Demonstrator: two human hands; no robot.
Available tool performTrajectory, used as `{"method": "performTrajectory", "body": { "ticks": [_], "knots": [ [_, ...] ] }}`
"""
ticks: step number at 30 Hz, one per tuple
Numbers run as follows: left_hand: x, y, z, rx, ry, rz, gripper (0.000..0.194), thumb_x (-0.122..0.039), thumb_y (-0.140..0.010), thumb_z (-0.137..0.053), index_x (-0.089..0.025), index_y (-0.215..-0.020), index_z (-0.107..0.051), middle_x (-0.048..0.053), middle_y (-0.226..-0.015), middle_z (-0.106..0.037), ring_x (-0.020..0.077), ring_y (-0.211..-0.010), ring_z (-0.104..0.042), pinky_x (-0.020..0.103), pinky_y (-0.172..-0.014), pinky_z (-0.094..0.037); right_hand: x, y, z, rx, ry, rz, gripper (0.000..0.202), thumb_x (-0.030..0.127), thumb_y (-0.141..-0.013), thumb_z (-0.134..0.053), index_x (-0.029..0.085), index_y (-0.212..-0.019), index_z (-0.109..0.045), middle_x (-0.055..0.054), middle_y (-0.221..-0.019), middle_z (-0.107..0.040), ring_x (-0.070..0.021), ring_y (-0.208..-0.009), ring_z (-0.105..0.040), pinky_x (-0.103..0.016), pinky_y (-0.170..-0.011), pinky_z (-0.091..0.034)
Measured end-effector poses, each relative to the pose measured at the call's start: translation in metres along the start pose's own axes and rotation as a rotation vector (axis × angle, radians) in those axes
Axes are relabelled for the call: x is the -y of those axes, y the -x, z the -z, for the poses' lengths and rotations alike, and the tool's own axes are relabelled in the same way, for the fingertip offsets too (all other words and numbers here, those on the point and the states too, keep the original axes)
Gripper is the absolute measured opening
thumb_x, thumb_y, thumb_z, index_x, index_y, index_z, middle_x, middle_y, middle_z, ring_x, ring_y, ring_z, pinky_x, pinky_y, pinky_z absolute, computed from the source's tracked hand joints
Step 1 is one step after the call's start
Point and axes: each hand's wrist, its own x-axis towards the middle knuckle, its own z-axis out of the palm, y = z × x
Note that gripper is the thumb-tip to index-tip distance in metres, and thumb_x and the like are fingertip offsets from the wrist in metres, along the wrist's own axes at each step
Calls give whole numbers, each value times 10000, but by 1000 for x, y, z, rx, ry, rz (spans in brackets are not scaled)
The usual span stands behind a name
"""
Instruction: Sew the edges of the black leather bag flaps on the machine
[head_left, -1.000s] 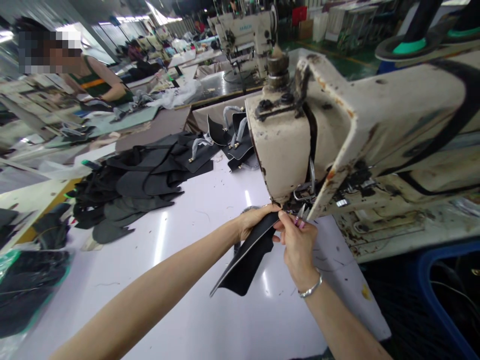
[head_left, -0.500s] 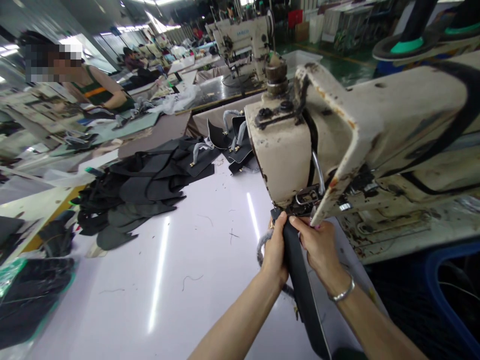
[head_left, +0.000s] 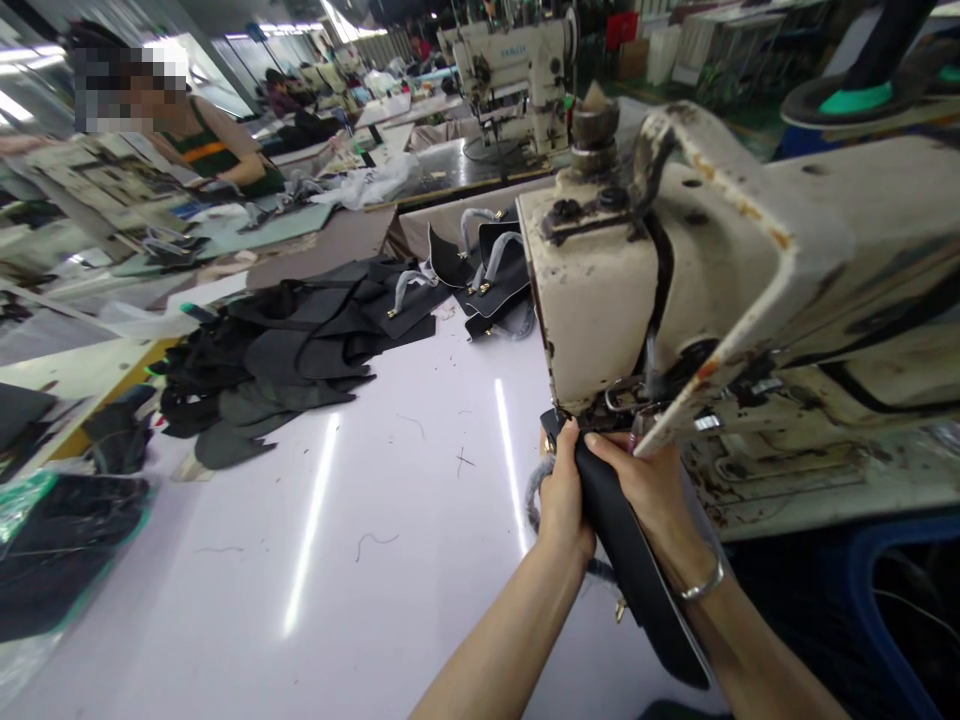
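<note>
A long black leather-like panel [head_left: 637, 570] runs from under the head of a worn cream sewing machine [head_left: 600, 300] down toward me. My left hand [head_left: 564, 490] grips its left side near the needle area, thumb on top. Opposite it, my right hand [head_left: 649, 490] pinches the panel's right edge close to the presser foot; its fingertips are partly hidden by the machine's guard bar. A grey wrapped handle [head_left: 536, 490] with gold-coloured fittings hangs out on the left of the panel, passing behind my left hand and wrist.
Black cut pieces [head_left: 300, 350] lie heaped on the white table [head_left: 247, 590]. Behind them are panels with wrapped handles [head_left: 495, 265]. A plastic-wrapped dark bundle [head_left: 67, 550] sits at the left. A blue-rimmed bin [head_left: 862, 580] stands at lower right. A co-worker [head_left: 217, 150] sits across at far left.
My view has shifted a little, so the machine appears further right. The panel's near end has swung to the right and up, with both hands still holding it.
</note>
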Motion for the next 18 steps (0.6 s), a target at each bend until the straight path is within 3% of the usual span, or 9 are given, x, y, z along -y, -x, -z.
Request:
{"method": "performTrajectory", "body": {
  "ticks": [7, 11, 15, 18],
  "knots": [
    [-3, -8, 0, -30, -39, 41, 429, -485, -824, -811, -128, -1058, -770, 117, -994, -813, 244, -900, -787, 310, -828, -640, -5, -2, 1, 17, -13, 7, 178, 347, -709, -824, 205, -813, -852, -79, -828, -823, -290, -819, -775, -364, -732, -589],
    [-3, -10, 2, -19, -67, 28, 454, -526, -800, -821, -144, -1039, -763, 96, -905, -807, 224, -772, -776, 314, -752, -643, -13, 3, 11, 80, -31, -55, 257, 443, -709, -852, 190, -752, -840, -73, -762, -805, -261, -731, -750, -333, -658, -561],
    [-2, -9, 2, 44, -67, 42, 503, -576, -790, -812, -168, -1079, -757, 80, -872, -801, 227, -743, -772, 330, -752, -642, -19, 7, 45, -32, 99, -48, 465, 598, -751, -816, 170, -577, -763, -63, -567, -704, -203, -547, -661, -287, -495, -460],
    [-2, -8, 1, 66, -25, 32, 557, -552, -783, -831, -217, -1215, -726, 81, -1004, -814, 241, -887, -787, 324, -804, -635, -25, 3, 85, -143, 201, 28, 454, 598, -781, -810, 165, -648, -786, -78, -655, -749, -152, -466, -590, -271, -428, -386]
  ]
}}
